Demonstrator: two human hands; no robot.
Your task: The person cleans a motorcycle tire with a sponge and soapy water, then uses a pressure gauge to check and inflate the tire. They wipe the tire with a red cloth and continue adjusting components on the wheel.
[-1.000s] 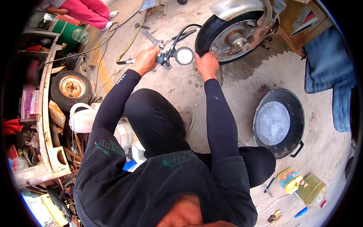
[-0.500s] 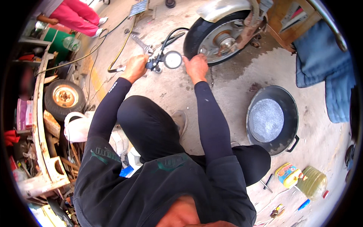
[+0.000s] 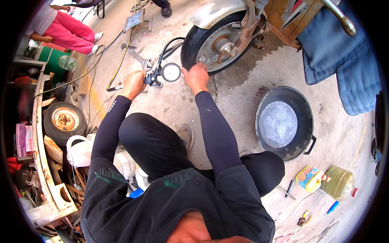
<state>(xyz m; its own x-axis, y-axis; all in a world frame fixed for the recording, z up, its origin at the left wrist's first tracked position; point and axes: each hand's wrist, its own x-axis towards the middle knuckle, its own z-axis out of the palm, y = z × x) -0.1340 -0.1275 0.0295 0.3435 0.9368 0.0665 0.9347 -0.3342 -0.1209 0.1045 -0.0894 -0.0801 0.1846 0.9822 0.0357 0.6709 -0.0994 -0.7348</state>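
My left hand (image 3: 133, 85) is closed around the handle of a tire inflator (image 3: 151, 77), whose round white-faced gauge (image 3: 171, 72) faces up. A yellow hose (image 3: 117, 67) joins the inflator on its left, and a black hose (image 3: 165, 50) curves from it up toward the wheel. With the thumb at the tread and the fingers over the sidewall, my right hand (image 3: 196, 79) grips the near edge of a black tire (image 3: 190, 44). The tire sits on a grey rim (image 3: 210, 50) under a silver fender (image 3: 214, 12). My right fingertips are partly hidden.
At right stands a black tub (image 3: 306, 109) with greyish liquid; an oil jug (image 3: 339, 183) and a yellow bottle (image 3: 310, 178) lie near it. Wrenches (image 3: 139, 58) rest beyond my left hand. A spare wheel (image 3: 65, 118) and cluttered shelf line the left. A person in pink trousers (image 3: 71, 30) stands far left.
The whole view has shifted, so most of the scene sits farther left. Both hands keep their places on the inflator and the tire. A dark shoe shows more at the top.
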